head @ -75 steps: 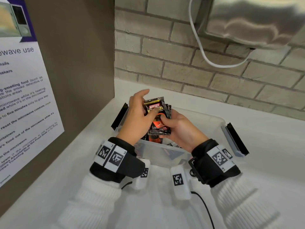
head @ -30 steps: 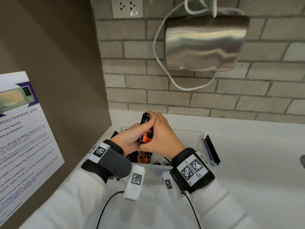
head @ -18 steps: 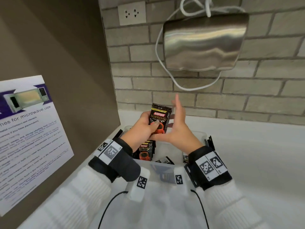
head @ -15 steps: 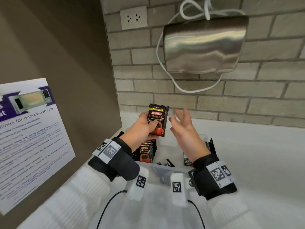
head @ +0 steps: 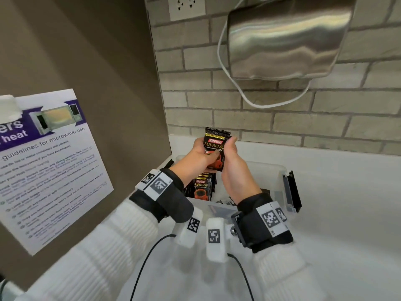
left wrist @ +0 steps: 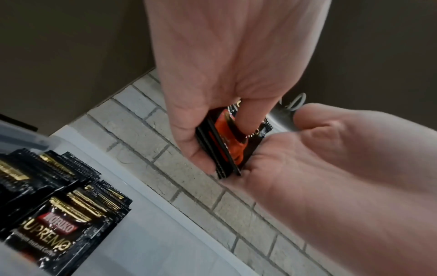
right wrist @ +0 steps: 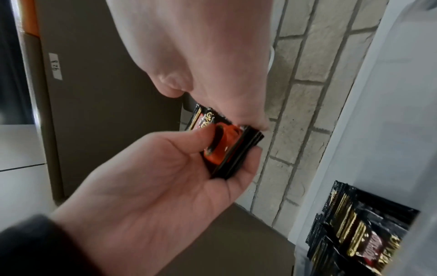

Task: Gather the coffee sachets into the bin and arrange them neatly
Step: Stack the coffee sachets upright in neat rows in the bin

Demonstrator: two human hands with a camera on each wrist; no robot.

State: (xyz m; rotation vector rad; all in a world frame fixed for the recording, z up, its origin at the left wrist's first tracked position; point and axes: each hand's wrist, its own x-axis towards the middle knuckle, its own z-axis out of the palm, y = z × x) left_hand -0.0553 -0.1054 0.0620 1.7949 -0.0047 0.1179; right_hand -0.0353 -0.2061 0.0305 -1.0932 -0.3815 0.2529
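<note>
A small stack of black Kopiko coffee sachets is held upright above the clear plastic bin. My left hand grips the stack from the left, with the thumb across the orange cup print. My right hand curls round the stack's right edge, and its fingers press on that edge. More sachets stand in a row at the bin's left end, also seen from the wrists.
The bin stands on a white counter in a corner, with its black latch flipped out on the right. A few loose sachets lie on the bin floor. A steel dispenser and white cable hang on the brick wall. A poster is on the left.
Half a second ago my right hand was spread open beside the stack; it has now closed onto the stack's right edge. My left hand has kept hold of the stack above the bin.
</note>
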